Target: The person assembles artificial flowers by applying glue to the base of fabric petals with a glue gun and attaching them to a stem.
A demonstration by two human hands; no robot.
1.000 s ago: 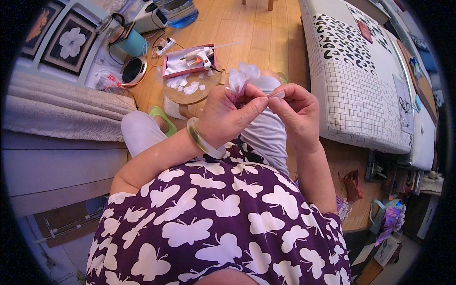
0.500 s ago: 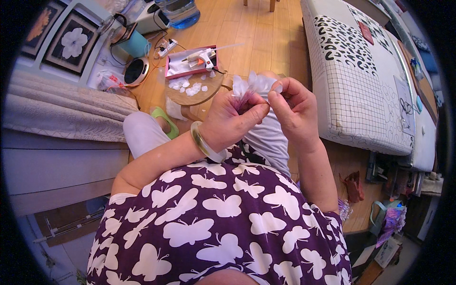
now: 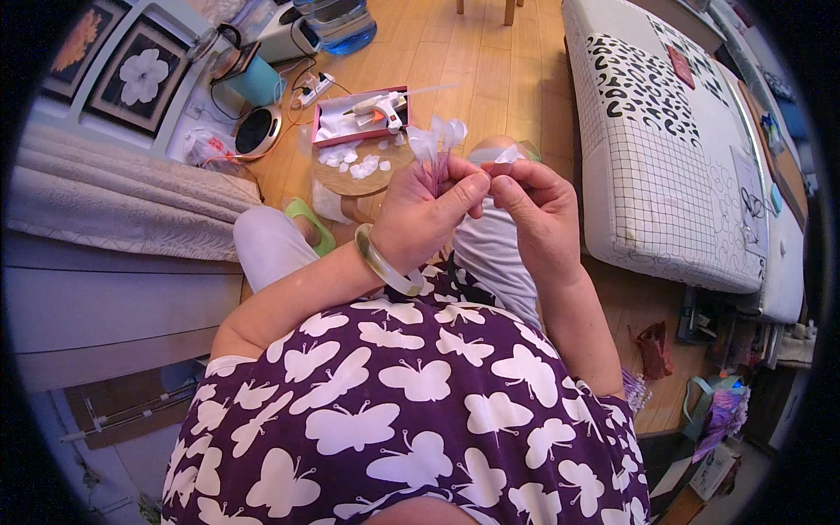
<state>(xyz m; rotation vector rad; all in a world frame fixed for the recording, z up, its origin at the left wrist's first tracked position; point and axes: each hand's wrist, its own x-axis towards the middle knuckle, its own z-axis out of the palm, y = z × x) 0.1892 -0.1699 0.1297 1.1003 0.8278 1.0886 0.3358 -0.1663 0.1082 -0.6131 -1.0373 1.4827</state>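
Note:
My left hand is closed around a small bunch of thin, translucent white petals with pinkish-purple lower parts. The petals stand up above its fingers. In a pinch between thumb and forefinger, my right hand holds a single white petal. The two hands are close together above my lap, fingertips nearly meeting. Loose white petals lie beyond my left hand on a round wooden stool. On that stool stands a pink-edged box with a white glue gun resting on it.
A power strip with cables lies on the floor behind the box, near a round black-topped device. At the right is a bed with a patterned white cover. A curtained cabinet flanks my left side.
The petal bunch in my left hand has tipped more upright and shifted slightly left. My right fingers have drawn a little away from it, and a single petal shows above them.

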